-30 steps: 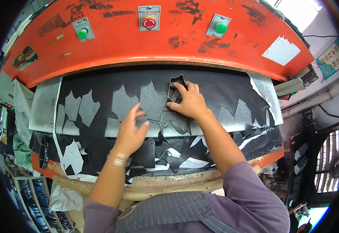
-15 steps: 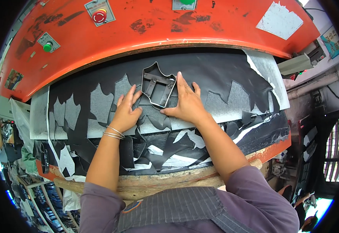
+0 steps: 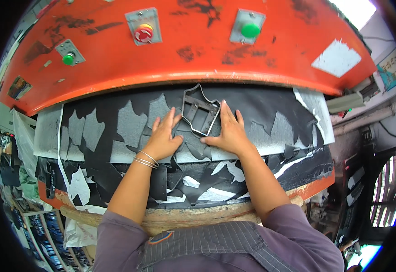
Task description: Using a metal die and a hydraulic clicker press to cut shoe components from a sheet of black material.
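A metal cutting die [image 3: 201, 104], an angular outline with crossbars inside, lies on a black sheet [image 3: 257, 99] that looks like leather. My left hand [image 3: 164, 136] rests beside the die, fingers spread and stretched out, fingertips at its left edge. On the other side, my right hand [image 3: 231, 133] has its index finger along the die's right edge and its thumb by the lower corner. Both hands are open around the die, not wrapped over it. Cut-out gaps left of the die show a grey layer [image 3: 132, 122] beneath the sheet.
An orange machine beam [image 3: 198, 61] spans the far side, carrying a red stop button [image 3: 144, 33] and green buttons [image 3: 250, 30]. Black and white scraps [image 3: 216, 195] litter the near edge, above a worn wooden rail [image 3: 179, 217]. A shelf [image 3: 48, 240] stands at lower left.
The view has tilted up and shifted, so more of the orange beam shows. My hands keep nearly the same place around the die, which shows no clear shift on the sheet.
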Available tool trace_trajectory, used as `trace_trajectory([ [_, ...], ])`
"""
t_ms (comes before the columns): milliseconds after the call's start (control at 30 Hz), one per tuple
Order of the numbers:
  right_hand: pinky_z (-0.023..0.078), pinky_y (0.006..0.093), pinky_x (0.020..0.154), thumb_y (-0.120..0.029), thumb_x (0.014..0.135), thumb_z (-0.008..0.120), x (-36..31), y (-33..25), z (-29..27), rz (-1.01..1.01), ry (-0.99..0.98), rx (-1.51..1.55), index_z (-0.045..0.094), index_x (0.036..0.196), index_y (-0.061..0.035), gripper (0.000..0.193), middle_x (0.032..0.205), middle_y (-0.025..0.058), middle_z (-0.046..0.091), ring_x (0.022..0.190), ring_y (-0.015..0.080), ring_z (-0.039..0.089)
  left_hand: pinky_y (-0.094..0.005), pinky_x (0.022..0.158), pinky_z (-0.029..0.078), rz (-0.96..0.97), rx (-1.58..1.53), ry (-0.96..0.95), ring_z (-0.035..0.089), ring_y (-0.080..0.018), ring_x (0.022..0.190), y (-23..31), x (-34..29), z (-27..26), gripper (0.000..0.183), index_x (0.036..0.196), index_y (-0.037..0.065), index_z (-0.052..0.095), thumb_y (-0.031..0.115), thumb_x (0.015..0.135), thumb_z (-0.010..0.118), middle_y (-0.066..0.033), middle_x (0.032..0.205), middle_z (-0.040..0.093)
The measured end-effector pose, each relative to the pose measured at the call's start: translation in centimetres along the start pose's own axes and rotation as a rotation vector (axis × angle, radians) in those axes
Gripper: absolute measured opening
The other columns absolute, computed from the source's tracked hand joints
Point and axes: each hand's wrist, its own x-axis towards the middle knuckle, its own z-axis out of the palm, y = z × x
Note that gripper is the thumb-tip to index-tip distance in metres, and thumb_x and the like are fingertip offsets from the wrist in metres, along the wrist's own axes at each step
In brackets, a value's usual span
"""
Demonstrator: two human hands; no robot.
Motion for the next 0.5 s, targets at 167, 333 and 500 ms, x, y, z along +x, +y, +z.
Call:
trace_trajectory([
  [167, 0.019, 0.0479, 0.112, -0.045, 0.069, 0.081, -1.4, -1.6, -3.8, -0.108, 0.499, 0.152, 0.025, 0.147, 0.0009, 0.106, 0.148, 0.0258, 0.029, 0.138, 0.0380, 0.028, -0.0349, 0.101, 0.041, 0.096, -0.217, 0.513, 0.064, -0.0250, 0.100, -2.0, -3.4, -4.8, 0.053, 0.135, -0.003, 0.044, 0.012, 0.087, 0.061, -0.0163, 0.126, 0.059],
  [333, 0.018, 0.0482, 0.113, -0.031, 0.091, 0.061, 0.9, -7.3, -12.3, -0.268, 1.138, 0.120, 0.036, 0.142, -0.0010, 0.064, 0.146, 0.0240, 0.033, 0.136, 0.0395, 0.028, -0.0291, 0.076, 0.047, 0.330, -0.221, 1.342, 0.059, -0.0151, 0.080, -1.4, -6.9, -15.3, 0.021, 0.090, -0.001, 0.061, 0.016, 0.097, 0.052, -0.0064, 0.088, 0.064],
  [500, 0.016, 0.0510, 0.112, -0.037, 0.095, 0.051, 2.8, -8.9, -13.3, -0.210, 1.444, -0.450, 0.039, 0.139, -0.0017, 0.058, 0.145, 0.0243, 0.031, 0.139, 0.0414, 0.021, -0.0309, 0.062, 0.041, 0.369, 0.237, 1.202, 0.047, -0.0159, 0.064, -1.4, -10.8, -19.2, 0.031, 0.077, -0.002, 0.051, 0.020, 0.099, 0.049, -0.0081, 0.072, 0.053],
])
